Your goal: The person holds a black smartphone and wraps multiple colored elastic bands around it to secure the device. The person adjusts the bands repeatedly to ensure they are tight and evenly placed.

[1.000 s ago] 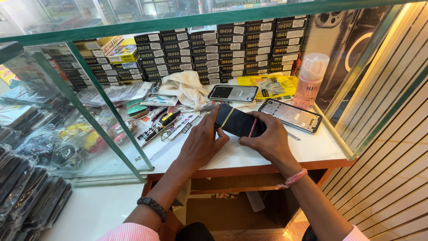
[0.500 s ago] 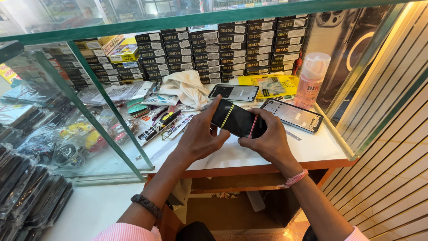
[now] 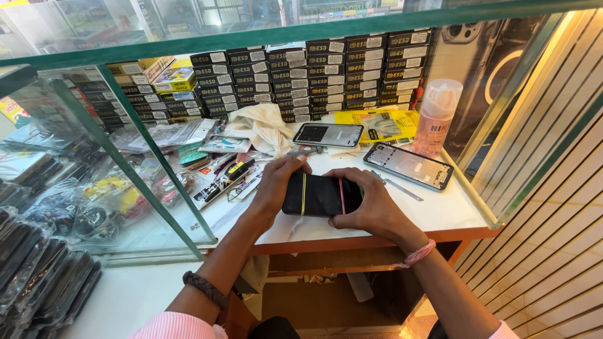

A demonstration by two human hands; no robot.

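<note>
A black phone [image 3: 321, 195] bound with a yellow and a red rubber band lies flat, low over the white worktop [image 3: 440, 210]. My left hand [image 3: 277, 183] grips its left end, fingers over the top edge. My right hand [image 3: 370, 204] grips its right end. Behind them lie a phone with a dark screen [image 3: 328, 134] and an opened phone frame [image 3: 408, 166]. A metal tweezer [image 3: 396, 186] rests just right of my right hand.
Stacks of small black boxes [image 3: 326, 72] line the back wall. A white cloth [image 3: 260, 125], a pink spray bottle [image 3: 436, 116], a yellow packet [image 3: 380, 124] and loose tools [image 3: 229, 176] crowd the worktop. Glass panes [image 3: 132, 163] close off the left and right sides.
The banded phone has come down from a tilted, raised pose to lie level and nearer to me, with both hands still on its ends.
</note>
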